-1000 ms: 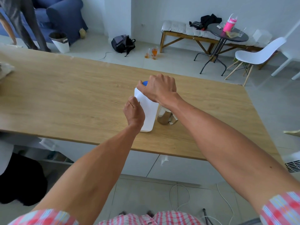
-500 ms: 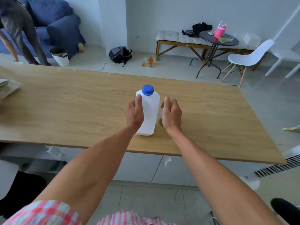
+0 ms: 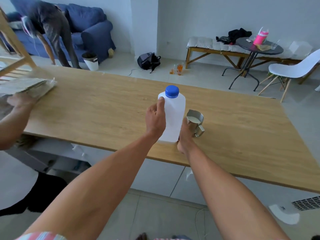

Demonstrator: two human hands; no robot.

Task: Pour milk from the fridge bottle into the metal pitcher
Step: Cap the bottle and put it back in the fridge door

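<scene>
The milk bottle [image 3: 174, 116] stands upright on the counter [image 3: 97, 108], blue cap [image 3: 171, 91] pointing up. The left hand [image 3: 155, 119] grasps its left side, fingers wrapped round it. Just right of the bottle, the right hand [image 3: 185, 134] rests against the metal pitcher [image 3: 195, 120], which holds milk; I cannot tell how its fingers lie.

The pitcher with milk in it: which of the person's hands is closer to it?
Right. The right hand sits against the pitcher on its near side, fingers touching its wall. The left hand grips the bottle, which stands between it and the pitcher.
</scene>
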